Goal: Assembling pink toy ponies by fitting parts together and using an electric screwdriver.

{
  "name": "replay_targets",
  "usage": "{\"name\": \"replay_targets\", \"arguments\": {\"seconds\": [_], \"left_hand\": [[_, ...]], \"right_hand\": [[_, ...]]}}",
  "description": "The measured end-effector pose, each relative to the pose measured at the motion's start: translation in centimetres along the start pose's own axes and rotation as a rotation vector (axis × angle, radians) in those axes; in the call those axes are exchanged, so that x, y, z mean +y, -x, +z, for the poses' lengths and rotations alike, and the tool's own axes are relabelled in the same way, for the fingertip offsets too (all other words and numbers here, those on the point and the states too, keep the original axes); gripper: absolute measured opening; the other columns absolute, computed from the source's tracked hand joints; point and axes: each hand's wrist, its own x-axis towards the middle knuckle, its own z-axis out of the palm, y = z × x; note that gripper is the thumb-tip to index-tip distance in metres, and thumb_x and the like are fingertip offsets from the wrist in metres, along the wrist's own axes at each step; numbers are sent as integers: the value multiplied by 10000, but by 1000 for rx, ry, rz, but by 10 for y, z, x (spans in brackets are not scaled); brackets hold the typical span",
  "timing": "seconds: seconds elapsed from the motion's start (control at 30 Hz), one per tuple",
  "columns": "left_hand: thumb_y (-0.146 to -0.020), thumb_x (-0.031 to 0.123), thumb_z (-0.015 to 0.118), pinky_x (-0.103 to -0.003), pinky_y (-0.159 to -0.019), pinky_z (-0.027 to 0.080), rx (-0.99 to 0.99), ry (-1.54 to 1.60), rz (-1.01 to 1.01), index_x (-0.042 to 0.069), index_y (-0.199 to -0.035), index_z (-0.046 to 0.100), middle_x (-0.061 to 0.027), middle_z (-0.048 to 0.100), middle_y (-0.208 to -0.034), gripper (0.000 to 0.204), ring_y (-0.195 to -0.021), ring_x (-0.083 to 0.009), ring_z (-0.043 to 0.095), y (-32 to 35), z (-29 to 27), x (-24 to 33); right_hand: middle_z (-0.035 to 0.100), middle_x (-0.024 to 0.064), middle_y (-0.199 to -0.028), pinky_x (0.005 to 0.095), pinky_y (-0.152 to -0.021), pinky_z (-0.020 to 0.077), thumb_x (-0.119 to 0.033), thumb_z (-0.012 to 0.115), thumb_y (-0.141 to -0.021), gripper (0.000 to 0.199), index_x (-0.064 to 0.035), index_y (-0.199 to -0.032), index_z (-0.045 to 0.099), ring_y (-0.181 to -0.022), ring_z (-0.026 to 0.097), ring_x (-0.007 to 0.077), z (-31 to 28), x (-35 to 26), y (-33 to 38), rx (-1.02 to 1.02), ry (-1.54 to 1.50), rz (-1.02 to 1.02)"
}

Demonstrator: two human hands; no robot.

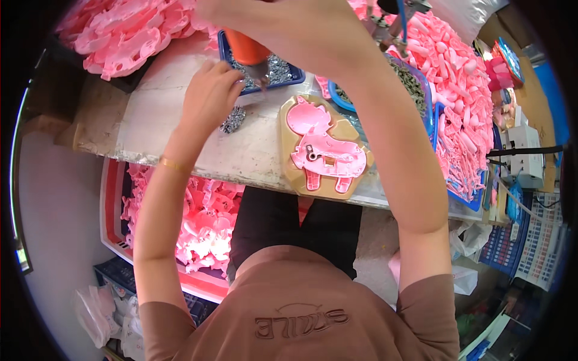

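1. Pink shell (331, 145), likely light and stiff, sits in the mould (286, 144); we'd take it edgewise.
2. Our left hand (209, 91) is near screws (232, 120); its grip we cannot tell.
3. Our right hand (256, 15) is clamped round the driver (244, 49), over the tray (297, 77); probably heavier, best held bodily.

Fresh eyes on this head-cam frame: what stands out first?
Probably the heap of pink plastic parts on the right side of the bench. Next, the pink animal-shaped shell in a tan fixture near the bench's front edge. Then the orange tool in the right hand, seen over the blue tray of small metal pieces, with the left hand close by.
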Motion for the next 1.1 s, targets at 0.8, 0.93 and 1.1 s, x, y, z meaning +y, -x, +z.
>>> {"name": "replay_targets", "arguments": {"seconds": [0.8,0.93,1.1], "left_hand": [[-867,220,659,-401,-770,497,-67,-238,103,81,-848,615,-75,687,-823,147,-871,-255,635,-29,38,-23],[-878,208,641,-419,-751,502,-16,-162,130,60,-865,584,-89,668,-803,159,-866,-276,626,-29,32,-12],[-885,218,641,-419,-744,497,-3,143,136,60,-899,562,-96,624,-834,177,-874,-294,604,-12,15,43]], "right_hand": [[569,-4,-763,229,-545,446,-181,669,-918,241,-22,-1061,556,-620,535,58,-21,26,49,-63,-275,139],[570,-16,-763,216,-562,437,-160,655,-912,195,-18,-1023,581,-647,538,49,-25,36,50,-93,-243,76],[586,-14,-821,217,-590,441,-106,646,-904,163,-12,-1029,599,-685,553,50,-19,37,57,-78,-540,140]]}}
